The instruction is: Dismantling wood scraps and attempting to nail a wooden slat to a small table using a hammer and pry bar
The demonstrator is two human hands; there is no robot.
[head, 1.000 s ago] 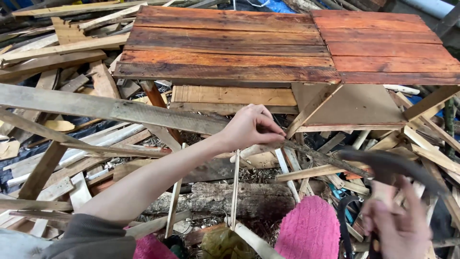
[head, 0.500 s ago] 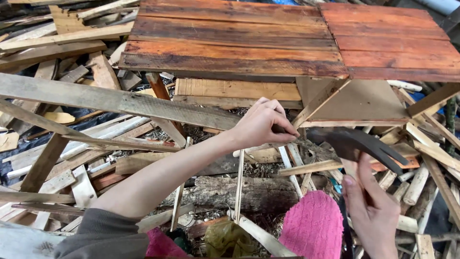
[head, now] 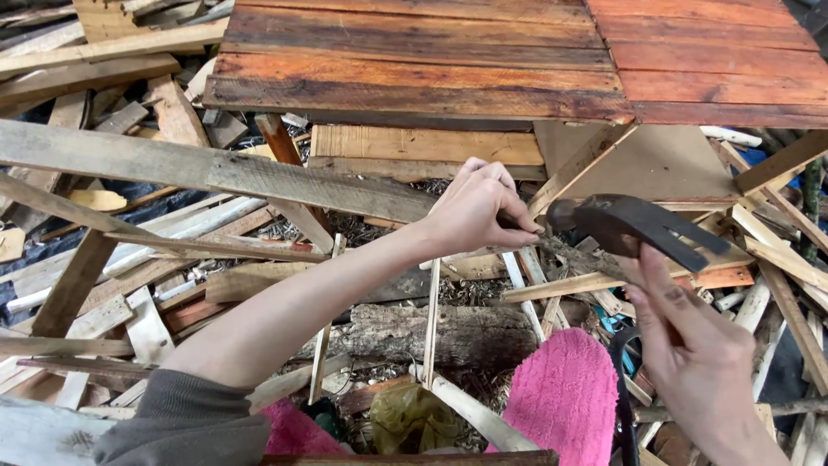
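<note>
While left hand pinches, hammer beside

Reddish plank desk fills top of view, dark stained boards side by side. Pale board lies just beneath its front edge. Long grey plank slants across left. Rough bark log lies low centre among scrap slats. Pink fuzzy cloth at bottom, just beside log.
</note>
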